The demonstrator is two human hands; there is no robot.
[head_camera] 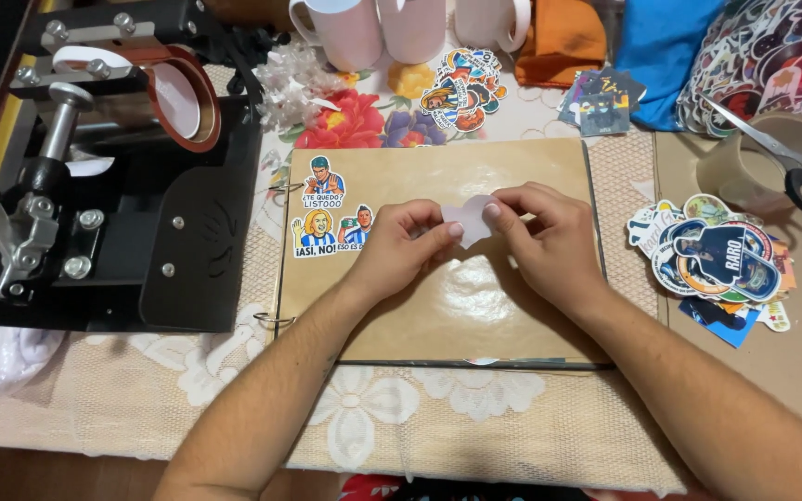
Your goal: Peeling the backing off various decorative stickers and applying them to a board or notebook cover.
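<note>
Lace-covered table, brown album page (438,297): left hand (401,249) and right hand (549,243) pinch a pale sticker (469,219), seemingly peeling its backing; next, a clean separation.

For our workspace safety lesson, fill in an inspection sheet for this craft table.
Surface: lace tablecloth.
Job's things: brown album page with three stickers; pale sticker held over it.
Clutter: sticker piles, scissors, tape roll, white mugs, cloths.
Grippers: left hand and right hand both pinch the pale sticker.
Cables: nothing seen.
Surroundings: black mug press on the left.
</note>
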